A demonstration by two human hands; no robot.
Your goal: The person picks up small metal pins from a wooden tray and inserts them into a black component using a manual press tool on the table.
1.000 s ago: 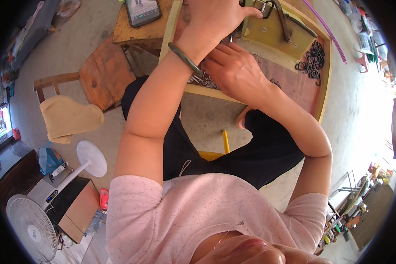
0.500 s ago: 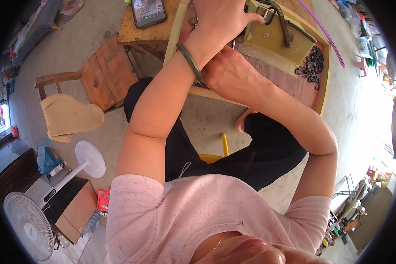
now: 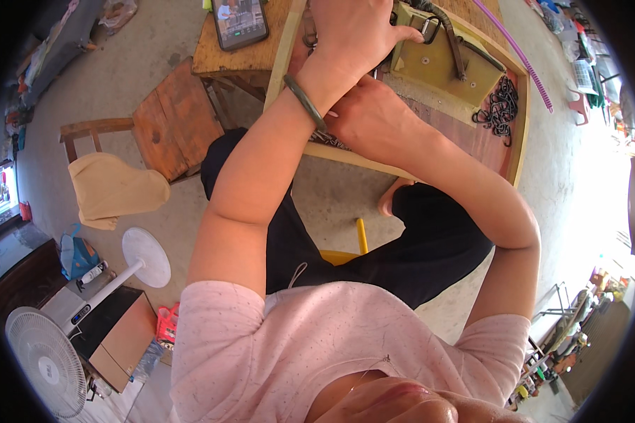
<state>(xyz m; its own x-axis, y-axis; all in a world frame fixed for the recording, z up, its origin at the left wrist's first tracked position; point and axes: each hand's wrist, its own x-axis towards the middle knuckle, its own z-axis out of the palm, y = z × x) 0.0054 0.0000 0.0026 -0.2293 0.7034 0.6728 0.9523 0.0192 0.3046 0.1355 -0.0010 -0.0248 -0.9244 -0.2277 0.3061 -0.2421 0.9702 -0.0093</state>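
My left hand [image 3: 353, 32], a green bangle [image 3: 305, 102] at its wrist, reaches over a wooden tray-like workbench; its thumb stretches to a black carabiner-like clip [image 3: 431, 29] at a yellowish metal fixture [image 3: 437, 67]. Its other fingers are cut off by the upper edge. Beneath that wrist, my right hand [image 3: 374, 120] is closed, fingers curled and mostly hidden, beside small metal pieces [image 3: 328, 139] by the tray's near rim [image 3: 360, 161]. What it pinches, if anything, is hidden. A dark lever [image 3: 455, 49] angles across the fixture. Several black clips [image 3: 499, 109] lie heaped at the tray's right.
A phone [image 3: 240, 25] lies on a wooden table [image 3: 243, 60] at the left. Nearby stands a wooden chair [image 3: 176, 120] with a tan cloth [image 3: 116, 190]. A white fan [image 3: 47, 366] is lower left. A purple coiled hose [image 3: 518, 53] hangs at the right.
My right hand has shifted very slightly to the right, showing a little more of its fingertip and the metal pieces. The left thumb stays by the clip. The whole view has shifted slightly.
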